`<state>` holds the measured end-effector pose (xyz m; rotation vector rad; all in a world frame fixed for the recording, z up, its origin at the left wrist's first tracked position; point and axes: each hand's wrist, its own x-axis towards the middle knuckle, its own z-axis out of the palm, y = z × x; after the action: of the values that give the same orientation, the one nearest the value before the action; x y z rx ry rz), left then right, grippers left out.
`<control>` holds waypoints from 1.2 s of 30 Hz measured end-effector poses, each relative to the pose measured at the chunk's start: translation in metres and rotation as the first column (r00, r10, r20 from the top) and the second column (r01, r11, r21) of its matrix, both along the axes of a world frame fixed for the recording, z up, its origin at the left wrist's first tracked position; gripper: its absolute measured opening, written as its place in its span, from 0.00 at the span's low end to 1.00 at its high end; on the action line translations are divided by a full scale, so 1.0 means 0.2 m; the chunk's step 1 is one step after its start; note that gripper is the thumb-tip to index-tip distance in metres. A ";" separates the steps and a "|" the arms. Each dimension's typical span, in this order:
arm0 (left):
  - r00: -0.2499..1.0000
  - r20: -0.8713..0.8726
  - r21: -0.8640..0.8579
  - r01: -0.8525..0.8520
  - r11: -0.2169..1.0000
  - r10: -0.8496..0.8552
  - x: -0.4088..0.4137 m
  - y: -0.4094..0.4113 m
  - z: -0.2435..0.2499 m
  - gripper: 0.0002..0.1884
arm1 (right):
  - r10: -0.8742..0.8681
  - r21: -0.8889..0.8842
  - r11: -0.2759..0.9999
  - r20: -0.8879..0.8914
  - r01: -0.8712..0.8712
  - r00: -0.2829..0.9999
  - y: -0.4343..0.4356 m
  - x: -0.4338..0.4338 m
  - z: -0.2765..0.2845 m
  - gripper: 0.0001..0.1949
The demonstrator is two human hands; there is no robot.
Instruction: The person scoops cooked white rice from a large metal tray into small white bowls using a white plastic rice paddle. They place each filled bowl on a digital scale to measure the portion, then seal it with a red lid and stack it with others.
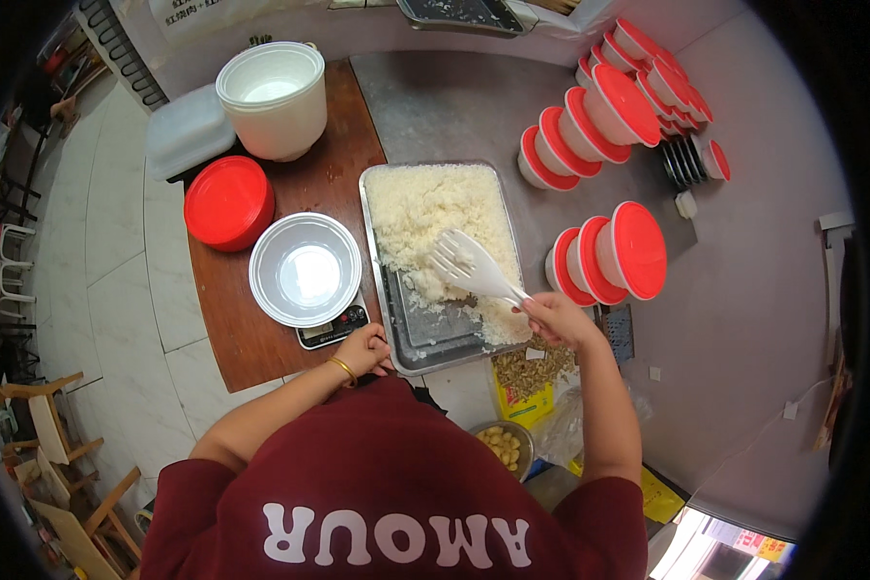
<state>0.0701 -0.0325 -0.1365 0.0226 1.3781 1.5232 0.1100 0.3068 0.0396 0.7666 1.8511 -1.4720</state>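
My right hand (560, 321) grips the handle of a white slotted plastic rice paddle (487, 270). A little rice clings to the paddle's head, which lies over the cooked white rice (438, 199). This rice fills the far part of a metal tray (435, 346); the near part shows bare metal with scattered grains. My left hand (366, 350), a gold bangle at its wrist, has curled fingers beside the tray's near left corner; whether they hold the rim is unclear. Close to it, an empty white plastic bowl (306, 270) rests on a black digital kitchen scale (333, 328).
Stacked white bowls (272, 101) and red lids (229, 203) stand at left on the wooden board (225, 326). Lidded bowls are stacked on the right (609, 254) and far right (587, 130). Below my right arm lie brown food pieces (533, 373) and a metal bowl of yellowish pieces (504, 446).
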 end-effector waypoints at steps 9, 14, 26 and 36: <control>0.987 -0.152 0.032 0.051 0.998 -0.046 -0.01 0.02 -0.11 0.06 | 0.507 0.918 0.393 -0.173 -0.048 0.844 -0.50 0.49 -0.25 0.25; 0.983 -0.179 -0.044 0.042 0.998 -0.049 -0.04 0.06 0.01 0.05 | 0.464 0.914 0.399 -0.268 0.071 0.844 -0.66 0.02 -0.56 0.25; 0.988 -0.155 -0.024 0.003 1.000 -0.007 -0.06 0.05 -0.02 0.07 | 0.422 0.844 0.521 -0.382 0.125 0.822 -0.54 0.41 -0.22 0.18; 0.978 -0.203 -0.064 0.037 0.997 -0.049 -0.06 0.07 -0.01 0.08 | 0.500 0.932 0.324 -0.313 0.161 0.808 -0.72 0.14 -0.54 0.19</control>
<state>0.0578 -0.0178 -0.1392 0.1755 1.5758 1.4743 0.1383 0.1637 -0.0677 0.5395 3.2148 -0.2376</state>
